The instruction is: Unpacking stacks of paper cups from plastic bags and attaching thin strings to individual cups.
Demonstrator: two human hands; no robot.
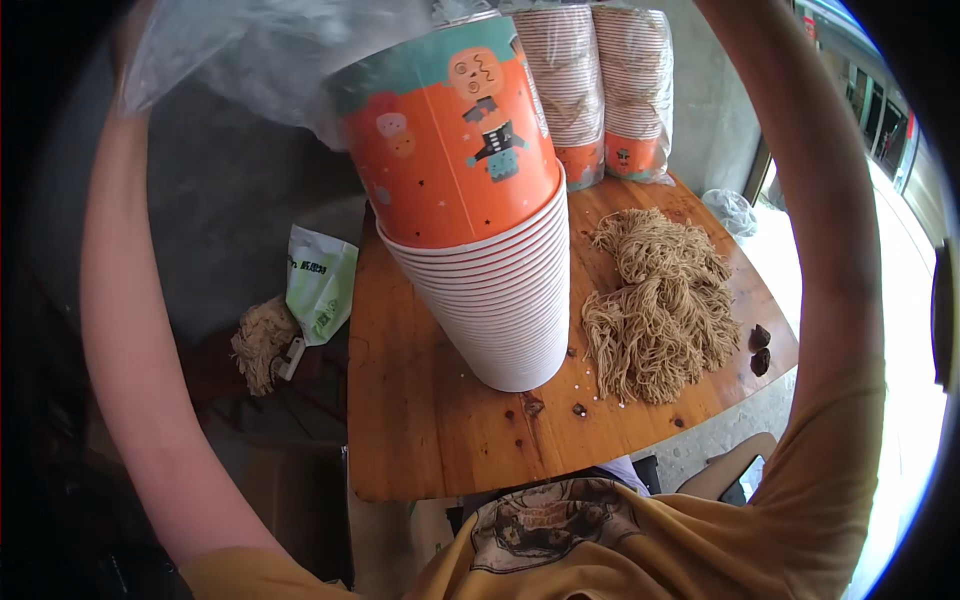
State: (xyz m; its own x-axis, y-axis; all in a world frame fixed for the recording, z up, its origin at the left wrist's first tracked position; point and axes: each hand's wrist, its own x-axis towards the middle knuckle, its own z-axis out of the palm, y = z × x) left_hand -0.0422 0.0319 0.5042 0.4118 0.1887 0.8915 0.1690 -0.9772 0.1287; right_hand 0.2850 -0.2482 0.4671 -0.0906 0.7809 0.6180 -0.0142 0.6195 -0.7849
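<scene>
A tall stack of paper tubs [475, 260] stands on the wooden table [440, 440] in front of me. The top tub is orange and teal with cartoon figures; below it, many white rims are nested. Clear plastic [250, 60] bunches at the upper left, reaching the top of the stack. My left arm is raised on the left, and my left hand [130, 45] is mostly hidden at the plastic by the upper edge, so its fingers do not show. My right arm is lifted on the right, with its hand beyond the upper edge.
Two plastic-wrapped stacks of tubs [635, 90] stand at the table's back. A bundle of beige strings [665, 310] lies right of the tall stack, with two small dark pieces [760, 350] near the right edge. A green-white bag [322, 285] is left of the table.
</scene>
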